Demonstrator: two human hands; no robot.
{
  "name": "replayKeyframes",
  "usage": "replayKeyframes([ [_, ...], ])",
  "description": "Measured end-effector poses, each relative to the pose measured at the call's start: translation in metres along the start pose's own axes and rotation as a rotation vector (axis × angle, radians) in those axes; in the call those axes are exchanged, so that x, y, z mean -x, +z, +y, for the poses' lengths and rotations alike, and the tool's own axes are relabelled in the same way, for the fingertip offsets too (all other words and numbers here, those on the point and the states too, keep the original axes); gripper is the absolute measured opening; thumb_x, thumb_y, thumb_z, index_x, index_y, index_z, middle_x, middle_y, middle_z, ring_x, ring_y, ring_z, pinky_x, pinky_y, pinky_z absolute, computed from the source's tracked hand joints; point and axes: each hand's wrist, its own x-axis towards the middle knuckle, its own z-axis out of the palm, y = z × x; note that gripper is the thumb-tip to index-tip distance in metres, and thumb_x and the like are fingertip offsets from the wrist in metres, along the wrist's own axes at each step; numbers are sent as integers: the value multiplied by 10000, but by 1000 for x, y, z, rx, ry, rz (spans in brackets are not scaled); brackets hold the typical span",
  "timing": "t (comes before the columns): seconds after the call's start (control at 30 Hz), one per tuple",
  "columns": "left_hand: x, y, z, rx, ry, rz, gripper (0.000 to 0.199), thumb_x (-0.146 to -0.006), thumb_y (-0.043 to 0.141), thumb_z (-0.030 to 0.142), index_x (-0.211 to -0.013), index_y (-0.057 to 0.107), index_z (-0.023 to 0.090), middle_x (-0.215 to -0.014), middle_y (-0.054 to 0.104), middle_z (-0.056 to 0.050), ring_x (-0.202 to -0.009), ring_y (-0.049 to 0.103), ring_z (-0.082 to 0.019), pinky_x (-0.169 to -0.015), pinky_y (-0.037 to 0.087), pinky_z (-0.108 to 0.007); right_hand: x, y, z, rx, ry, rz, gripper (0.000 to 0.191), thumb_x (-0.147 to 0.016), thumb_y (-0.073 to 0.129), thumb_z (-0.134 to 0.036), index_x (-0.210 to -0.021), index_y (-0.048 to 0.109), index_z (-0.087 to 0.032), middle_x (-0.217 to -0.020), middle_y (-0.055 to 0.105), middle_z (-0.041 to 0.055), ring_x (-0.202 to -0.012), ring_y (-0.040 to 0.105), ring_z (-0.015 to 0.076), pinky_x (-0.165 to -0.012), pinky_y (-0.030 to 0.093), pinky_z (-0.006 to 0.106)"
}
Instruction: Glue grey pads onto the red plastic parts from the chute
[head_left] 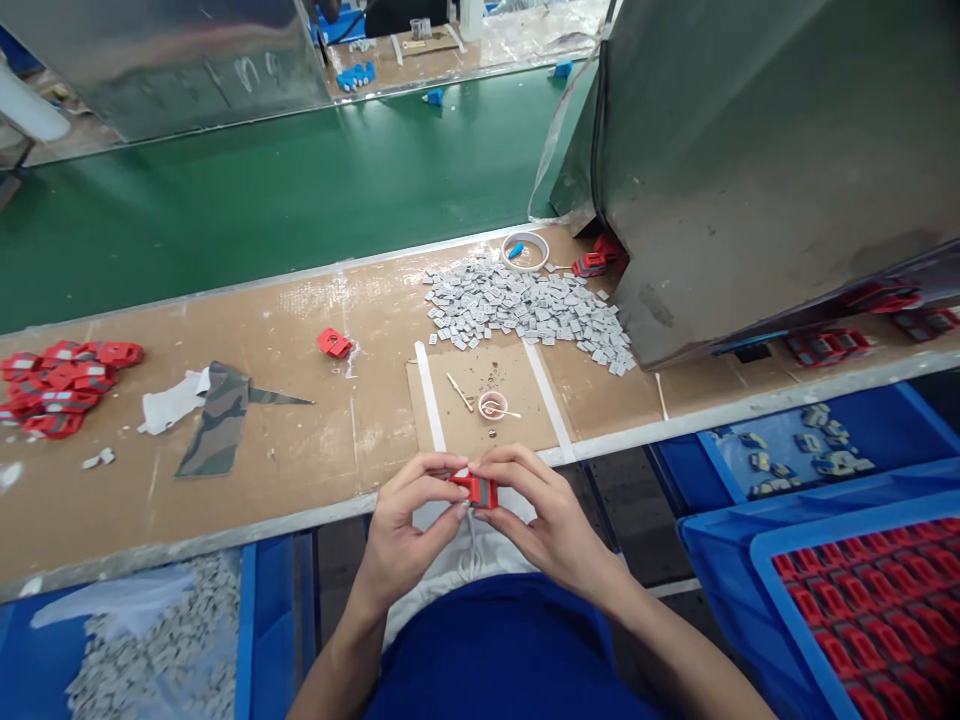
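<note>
Because you hold the small red-and-grey plastic part just off the near edge of the worktop, the step in hand looks like fine two-handed handling. Your left hand has its fingers closed on one end, your right hand on the other. Any adjustment would likely call for a light, steady pinch. Beyond sits a small cup with a stick in it, then a heap of grey tabs.
</note>
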Motion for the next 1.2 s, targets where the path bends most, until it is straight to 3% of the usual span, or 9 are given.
replayKeyframes([
  [0.13,1,-5,3,-41,34,-30,125,-904,730,108,-946,769,220,-1092,732,-65,-1019,737,-160,-906,603,-261,2,0,0,13,-59,-43,358,-980,647,-140,-1307,617,-283,-1122,632,71,-1050,671,186,-903,579,293],
  [0.27,-2,-8,6,-118,46,-83,122,-926,704,108,-949,764,211,-1079,736,-80,-1024,740,-181,-905,608,-287,9,11,11,-68,-40,44,282,-974,674,-192,-1242,624,-265,-1110,630,80,-1054,664,196,-919,575,324],
  [0.4,-2,-6,3,-87,68,-138,273,-951,708,206,-1221,704,246,-1242,735,-122,-1179,706,-237,-998,603,-374,18,24,19,-366,118,188,247,-965,705,-343,-1180,614,-261,-1159,592,89,-1082,665,200,-905,591,329],
  [0.5,1,-2,-4,-90,64,-107,447,-956,713,272,-1390,607,259,-1335,721,-132,-1263,677,-254,-1066,579,-406,19,26,16,-515,202,196,293,-963,707,-371,-1214,589,-275,-1198,600,85,-1089,682,191,-929,594,326],
  [0.6,3,0,-9,-216,102,-80,426,-978,678,246,-1399,614,254,-1294,748,-124,-1193,718,-245,-1019,607,-377,16,22,9,-375,195,197,303,-982,672,-329,-1267,580,-282,-1253,618,105,-1164,668,217,-976,586,370],
  [0.77,0,-2,-4,-360,200,-131,375,-975,679,278,-1341,645,205,-1169,768,-135,-1067,756,-237,-927,640,-337,12,7,-4,29,82,184,98,-994,618,-229,-1049,696,-248,-1186,657,114,-1165,661,243,-981,566,397],
  [0.97,-5,-2,1,-366,224,-225,299,-1002,631,276,-1286,664,189,-1092,766,-134,-987,760,-228,-858,643,-316,14,-2,-3,-19,133,36,102,-1003,595,-197,-912,633,-222,-1070,655,85,-998,678,193,-878,556,321],
  [1.2,3,7,-6,-256,228,-269,296,-1008,611,319,-1277,685,219,-1046,771,-126,-935,772,-227,-816,645,-275,33,0,5,-125,190,112,231,-1010,623,-356,-833,633,-206,-968,646,79,-938,667,197,-853,554,336],
])
